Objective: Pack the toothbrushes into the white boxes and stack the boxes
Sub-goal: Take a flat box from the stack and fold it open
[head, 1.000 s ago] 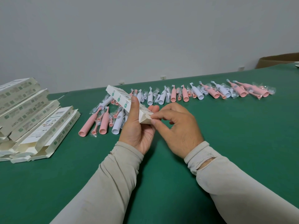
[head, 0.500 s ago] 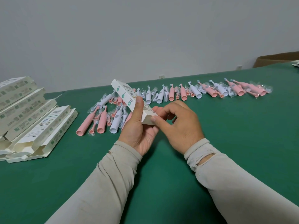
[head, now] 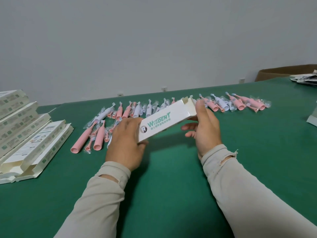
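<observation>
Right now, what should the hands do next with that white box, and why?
Probably close the open end. The left hand and right hand hold the white box above the green table, and its right end flap still stands open, so it likely isn't ready for the stack of boxes.

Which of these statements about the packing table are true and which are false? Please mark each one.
1. Both hands hold one white box. True: the left hand grips the near end of the white box and the right hand the far end.
2. The box's far end is closed. False: its flap stands open by the right hand.
3. All the toothbrushes are pink. False: the toothbrushes on the green table are pink and white.
4. A stack of boxes lies at the left. True.
5. The held box rests flat on the table. False: it is lifted above the table and tilted.
</observation>
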Action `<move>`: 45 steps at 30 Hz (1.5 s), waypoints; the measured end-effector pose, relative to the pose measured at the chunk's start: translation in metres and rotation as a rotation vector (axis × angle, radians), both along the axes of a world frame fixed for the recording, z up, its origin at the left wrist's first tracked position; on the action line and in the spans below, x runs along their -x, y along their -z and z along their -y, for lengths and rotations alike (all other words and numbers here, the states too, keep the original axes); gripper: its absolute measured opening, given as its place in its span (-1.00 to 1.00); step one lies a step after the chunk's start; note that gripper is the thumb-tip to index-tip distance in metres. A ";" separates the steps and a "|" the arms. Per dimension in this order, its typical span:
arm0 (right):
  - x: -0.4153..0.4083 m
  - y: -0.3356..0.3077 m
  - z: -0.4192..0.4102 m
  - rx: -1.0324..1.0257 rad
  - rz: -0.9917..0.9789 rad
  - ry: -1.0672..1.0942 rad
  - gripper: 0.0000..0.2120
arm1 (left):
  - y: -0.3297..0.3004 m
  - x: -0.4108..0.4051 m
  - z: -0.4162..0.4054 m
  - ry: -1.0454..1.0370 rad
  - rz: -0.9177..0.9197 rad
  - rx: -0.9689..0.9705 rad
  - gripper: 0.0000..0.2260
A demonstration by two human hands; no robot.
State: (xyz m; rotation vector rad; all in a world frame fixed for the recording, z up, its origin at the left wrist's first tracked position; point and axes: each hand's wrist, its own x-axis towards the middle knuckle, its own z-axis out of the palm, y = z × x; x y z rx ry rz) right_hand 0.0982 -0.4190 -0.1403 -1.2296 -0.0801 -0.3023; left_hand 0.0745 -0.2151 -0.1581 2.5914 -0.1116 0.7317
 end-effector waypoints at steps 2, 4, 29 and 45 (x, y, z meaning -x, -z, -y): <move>-0.001 0.000 0.002 0.032 0.005 -0.019 -0.69 | 0.001 0.002 -0.001 0.006 0.011 -0.021 -0.46; -0.004 0.002 0.001 0.055 -0.024 -0.024 -0.80 | 0.001 0.004 -0.001 0.013 0.020 0.015 -0.47; -0.001 0.025 -0.022 0.761 0.292 -0.247 -0.47 | -0.004 0.001 -0.029 0.284 -0.004 -0.059 -0.38; -0.022 0.015 -0.094 1.519 0.404 -0.217 -0.29 | -0.024 0.005 -0.070 -0.537 0.249 -0.080 -0.48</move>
